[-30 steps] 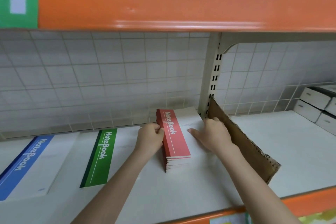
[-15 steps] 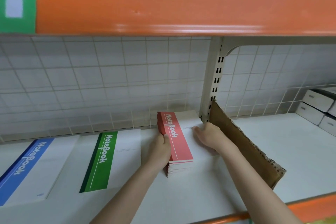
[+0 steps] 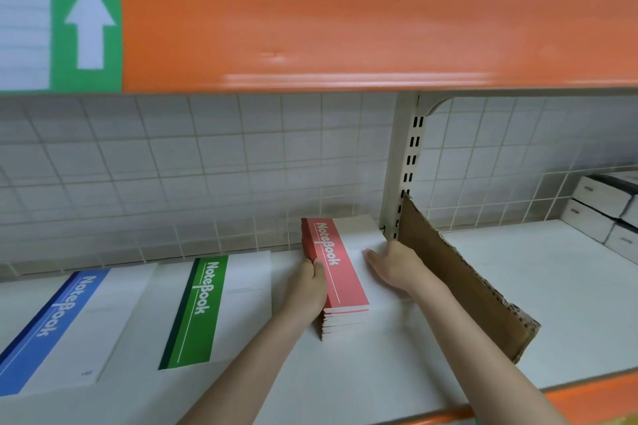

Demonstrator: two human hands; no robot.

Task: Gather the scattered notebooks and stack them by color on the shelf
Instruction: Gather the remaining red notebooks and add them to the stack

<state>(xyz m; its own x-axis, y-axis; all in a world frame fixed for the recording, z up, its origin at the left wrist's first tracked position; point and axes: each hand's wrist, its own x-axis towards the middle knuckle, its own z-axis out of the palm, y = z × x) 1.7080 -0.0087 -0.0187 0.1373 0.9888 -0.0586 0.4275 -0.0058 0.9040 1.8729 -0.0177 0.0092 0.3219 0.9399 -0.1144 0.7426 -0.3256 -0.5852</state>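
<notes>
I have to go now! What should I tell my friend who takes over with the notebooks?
Left hand grips the spine side of the red notebook stack. Right hand rests flat on its top cover, beside the cardboard divider.
Green notebook and blue notebook lie apart to the left on the shelf.
Done: three colours separated.
Left: square up the red stack, then let go.

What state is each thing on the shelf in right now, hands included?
Red notebook stack: piled flat, held from both sides.
Left hand: against the stack's left edge, thumb on top.
Right hand: fingers straight, flat on the top cover.
Green notebook: lying flat, untouched.
Blue notebook: lying flat, untouched.
Cardboard divider: standing on edge, right of the red stack.
White boxes: stacked at far right.
</notes>
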